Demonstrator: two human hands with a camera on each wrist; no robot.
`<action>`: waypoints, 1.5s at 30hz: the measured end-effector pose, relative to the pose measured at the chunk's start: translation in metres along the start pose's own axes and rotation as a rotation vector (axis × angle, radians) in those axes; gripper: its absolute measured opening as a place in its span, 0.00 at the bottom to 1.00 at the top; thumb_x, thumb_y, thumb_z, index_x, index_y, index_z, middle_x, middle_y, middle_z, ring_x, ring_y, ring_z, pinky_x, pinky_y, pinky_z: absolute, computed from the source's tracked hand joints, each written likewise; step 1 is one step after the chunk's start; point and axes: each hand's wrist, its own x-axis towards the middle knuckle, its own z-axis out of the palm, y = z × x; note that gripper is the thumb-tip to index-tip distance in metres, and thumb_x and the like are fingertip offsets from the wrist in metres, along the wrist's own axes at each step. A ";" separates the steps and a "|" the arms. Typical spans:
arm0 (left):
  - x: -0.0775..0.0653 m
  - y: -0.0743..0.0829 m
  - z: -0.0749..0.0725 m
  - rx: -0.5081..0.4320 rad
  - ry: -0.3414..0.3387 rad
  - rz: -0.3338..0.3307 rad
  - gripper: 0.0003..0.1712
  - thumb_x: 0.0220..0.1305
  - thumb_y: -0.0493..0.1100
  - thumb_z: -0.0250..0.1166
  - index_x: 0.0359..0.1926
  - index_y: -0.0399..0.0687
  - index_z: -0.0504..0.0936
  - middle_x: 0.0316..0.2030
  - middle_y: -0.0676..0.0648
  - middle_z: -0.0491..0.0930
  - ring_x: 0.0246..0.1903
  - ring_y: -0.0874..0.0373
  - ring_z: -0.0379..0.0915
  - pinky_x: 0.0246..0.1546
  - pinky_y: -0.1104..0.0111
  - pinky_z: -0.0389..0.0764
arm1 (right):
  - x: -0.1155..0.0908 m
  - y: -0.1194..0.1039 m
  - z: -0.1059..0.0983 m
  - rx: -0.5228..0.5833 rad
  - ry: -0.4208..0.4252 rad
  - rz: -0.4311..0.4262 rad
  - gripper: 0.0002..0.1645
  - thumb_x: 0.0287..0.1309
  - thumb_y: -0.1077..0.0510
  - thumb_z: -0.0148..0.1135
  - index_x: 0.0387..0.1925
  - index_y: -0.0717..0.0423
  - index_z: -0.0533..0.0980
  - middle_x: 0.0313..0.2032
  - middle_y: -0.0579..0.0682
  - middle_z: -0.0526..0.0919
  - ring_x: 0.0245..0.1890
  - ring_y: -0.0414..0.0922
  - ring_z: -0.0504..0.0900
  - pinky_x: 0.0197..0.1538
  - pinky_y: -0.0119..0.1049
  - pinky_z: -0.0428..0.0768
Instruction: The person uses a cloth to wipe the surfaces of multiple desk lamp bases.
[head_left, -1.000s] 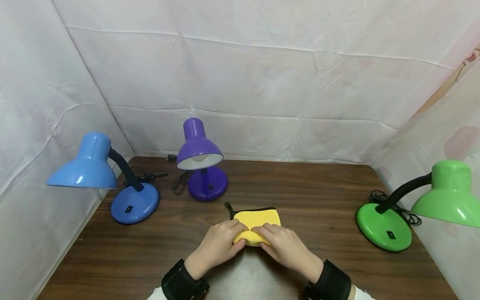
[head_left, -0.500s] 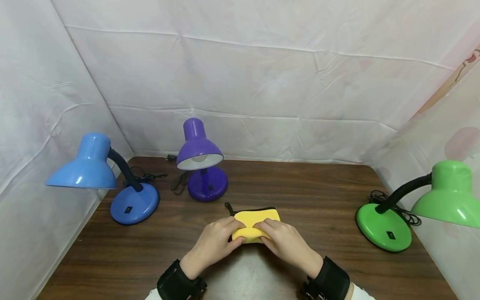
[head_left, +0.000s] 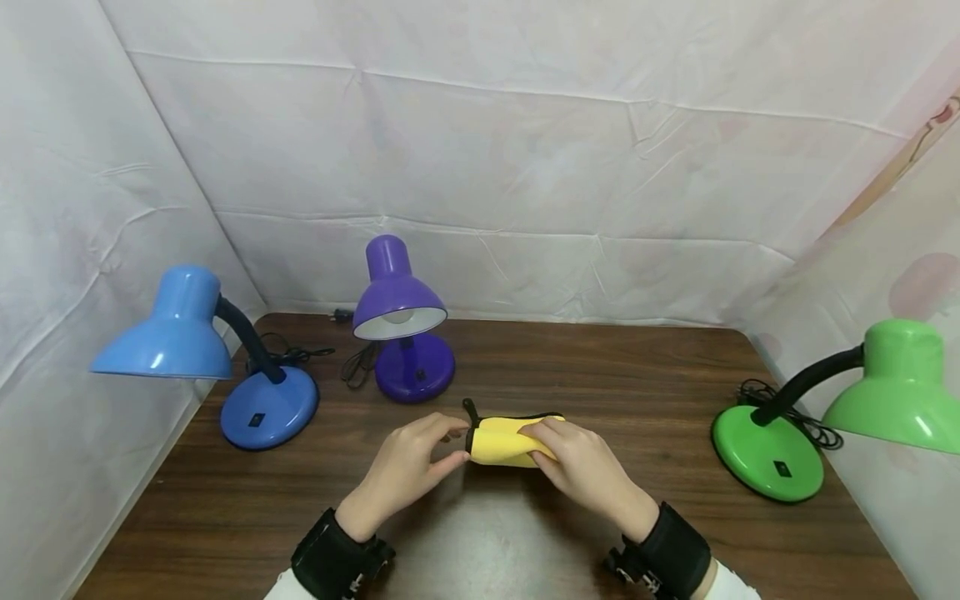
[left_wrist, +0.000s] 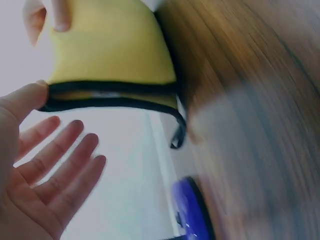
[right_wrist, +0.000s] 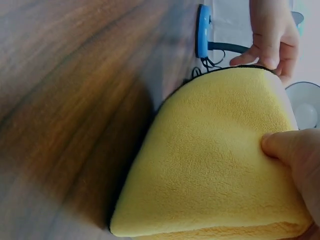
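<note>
Folding, I judge, underway | right hand (head_left: 588,468) pinches yellow cloth (head_left: 501,440); left hand (head_left: 403,467) spread wide, thumb (left_wrist: 30,97) at the cloth's dark edge (left_wrist: 115,87) | next likely calls for a left pinch

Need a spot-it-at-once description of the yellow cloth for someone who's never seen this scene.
At the near side of the brown wooden table, find the left hand and right hand. Between them is the folded yellow cloth, black-edged, with a black loop at its far left corner. Unlike the glossy blue lamp, purple lamp and green lamp, it's fuzzy and yellow.
</note>
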 end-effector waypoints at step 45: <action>0.061 -0.141 -0.048 -0.051 0.199 -0.363 0.24 0.63 0.46 0.60 0.57 0.39 0.71 0.49 0.36 0.76 0.48 0.41 0.73 0.47 0.49 0.75 | -0.013 0.054 -0.079 -0.133 0.177 0.191 0.19 0.45 0.65 0.68 0.43 0.53 0.77 0.35 0.47 0.80 0.28 0.40 0.79 0.24 0.36 0.76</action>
